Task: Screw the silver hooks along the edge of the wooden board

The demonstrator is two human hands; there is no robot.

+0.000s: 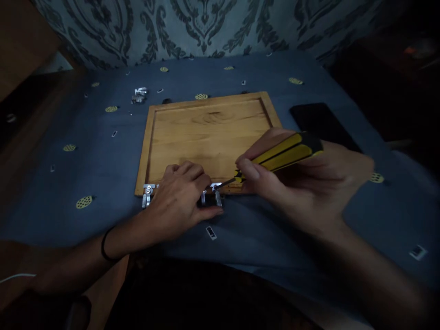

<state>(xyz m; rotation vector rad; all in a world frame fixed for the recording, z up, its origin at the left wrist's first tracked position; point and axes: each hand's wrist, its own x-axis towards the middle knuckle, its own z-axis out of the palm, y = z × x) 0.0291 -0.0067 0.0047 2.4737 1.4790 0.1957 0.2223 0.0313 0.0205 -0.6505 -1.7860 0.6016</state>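
A framed wooden panel [206,137] lies flat on the blue patterned cloth. My left hand [182,195] rests over its near edge, fingers and thumb closed around a metal hinge [217,197]. Between my right hand's [309,183] thumb and fingers is a screwdriver [282,153] with a yellow and black handle. Its shaft slants down to the left, and the tip meets the hinge plate; the screw itself is too small to make out. Another metal hinge [147,195] sits on the panel's near left corner, left of my left hand.
Loose metal hinges [139,95] lie on the cloth [103,169] beyond the panel's far left corner. To the right is a black flat object [323,123], partly behind my right hand. A patterned fabric [206,27] rises along the far side.
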